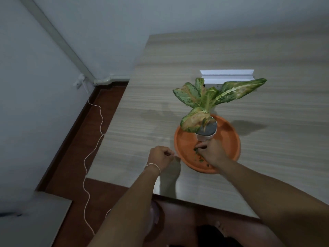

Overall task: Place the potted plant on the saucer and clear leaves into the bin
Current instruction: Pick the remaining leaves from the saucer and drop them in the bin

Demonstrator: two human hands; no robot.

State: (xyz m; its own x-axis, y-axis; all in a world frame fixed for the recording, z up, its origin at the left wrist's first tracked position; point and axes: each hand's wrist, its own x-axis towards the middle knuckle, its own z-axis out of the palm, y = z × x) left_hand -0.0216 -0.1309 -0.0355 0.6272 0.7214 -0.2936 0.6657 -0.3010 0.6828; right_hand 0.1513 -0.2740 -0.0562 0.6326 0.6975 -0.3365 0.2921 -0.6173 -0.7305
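While upright on saucer (229, 138), potted plant (207, 129)

Desk (178, 72): left half bare, open from left edge & near-left corner. Obstacles: orange saucer (229, 141) near front edge w/ potted plant (207, 130) inside, leaves spreading above; white box (226, 75) behind plant. Right hand (211, 151) fills saucer's near side; left hand (161, 155) just left of rim.

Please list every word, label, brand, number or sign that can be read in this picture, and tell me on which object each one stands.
None: no readable text shows anywhere.
White pot of the variegated plant: plain, no label seen.
Round orange plastic saucer: no marking seen.
White folded card on the pale wood-grain table: blank on the visible faces.
White wall plug: too small and blurred to read.
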